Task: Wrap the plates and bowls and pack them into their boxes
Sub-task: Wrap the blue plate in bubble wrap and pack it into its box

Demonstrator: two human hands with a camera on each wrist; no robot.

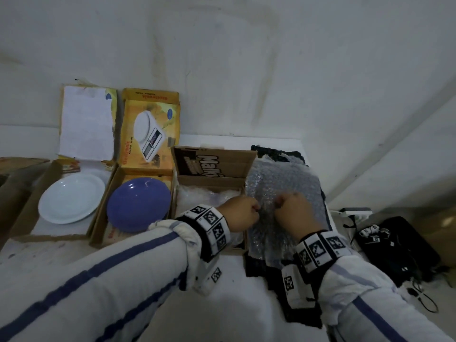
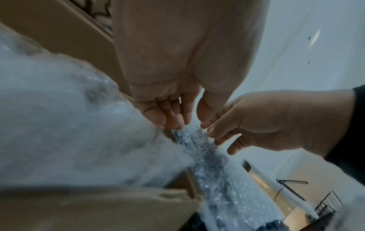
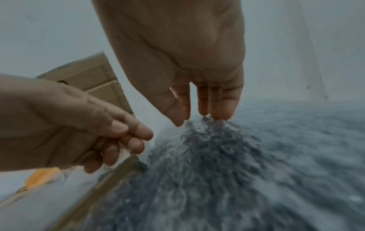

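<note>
a: where's the bubble wrap [image 1: 283, 191]?
b: on a dark cloth right of the middle box [image 1: 212, 169], running away from the person. right hand [image 1: 294, 213] pinches it mid-sheet; left hand [image 1: 238, 214], curled, pinches its left edge, i think.

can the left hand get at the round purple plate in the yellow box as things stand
Probably yes: the round purple plate lies uncovered in its open yellow box, just beside the left hand, which would first have to leave the bubble wrap sheet.
</note>
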